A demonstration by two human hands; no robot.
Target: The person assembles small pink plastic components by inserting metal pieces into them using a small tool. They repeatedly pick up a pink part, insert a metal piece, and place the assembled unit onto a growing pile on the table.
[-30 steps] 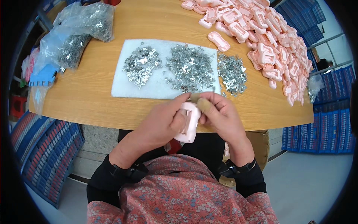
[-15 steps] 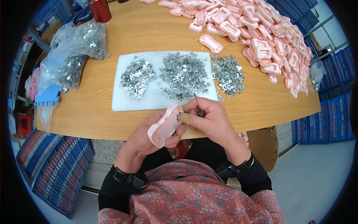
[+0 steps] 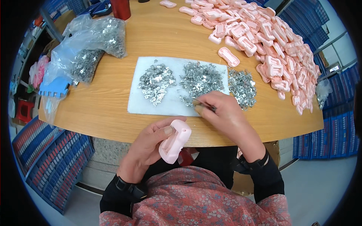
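My left hand (image 3: 149,141) is closed round a pale pink plastic shell (image 3: 176,142) with an opening in its face, held tilted just off the table's front edge. The thumb lies along the shell's rim. My right hand (image 3: 225,113) pinches a thin dark metal tool (image 3: 208,106), whose tip points left at the near edge of the middle heap of small silver metal clips (image 3: 201,78). Tape-like covers wrap some of the fingertips. Whether a clip is between the right fingers is hidden.
A white foam sheet (image 3: 145,110) carries two heaps of clips; another heap (image 3: 242,89) sits on the wood beside it. Many pink shells (image 3: 275,67) are piled at the far right. Clear bags of clips (image 3: 109,37), a blue foam piece (image 3: 54,89) and a red container (image 3: 120,9) stand left.
My right hand has moved away from the pink shell to the clips on the foam sheet. My left hand has turned the shell and shifted it slightly lower. The view has moved a little leftward.
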